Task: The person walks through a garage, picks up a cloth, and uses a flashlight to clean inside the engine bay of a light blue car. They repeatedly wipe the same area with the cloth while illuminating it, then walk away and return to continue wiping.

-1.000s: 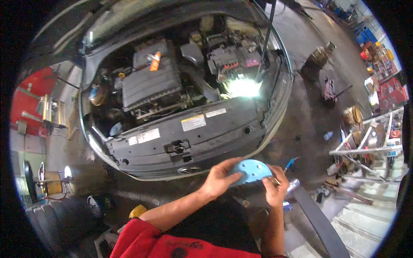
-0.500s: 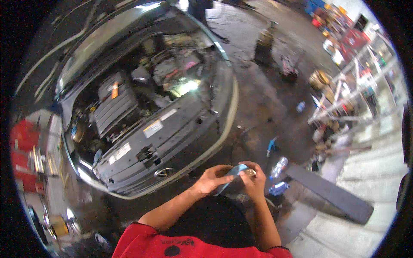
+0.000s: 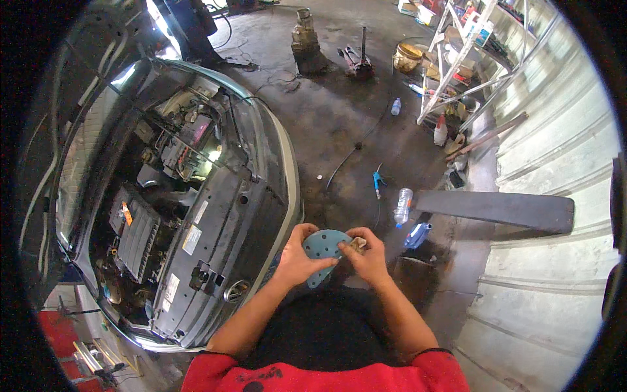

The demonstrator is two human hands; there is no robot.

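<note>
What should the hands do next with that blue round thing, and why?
Probably fold or peel the blue sanding disc a little further. The left hand pinches its edge, the right hand grips its other side with a small tan piece, and the disc is already bent between them.

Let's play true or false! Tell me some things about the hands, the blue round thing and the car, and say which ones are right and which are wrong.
1. Both hands hold the blue disc with holes. True: the left hand and the right hand grip it together.
2. The car's hood is shut. False: it is up, and the engine bay shows.
3. A clear plastic bottle lies on the floor. True.
4. The car is on the person's right. False: it is on the left.
5. The person wears blue sleeves. False: the sleeves are red.
</note>
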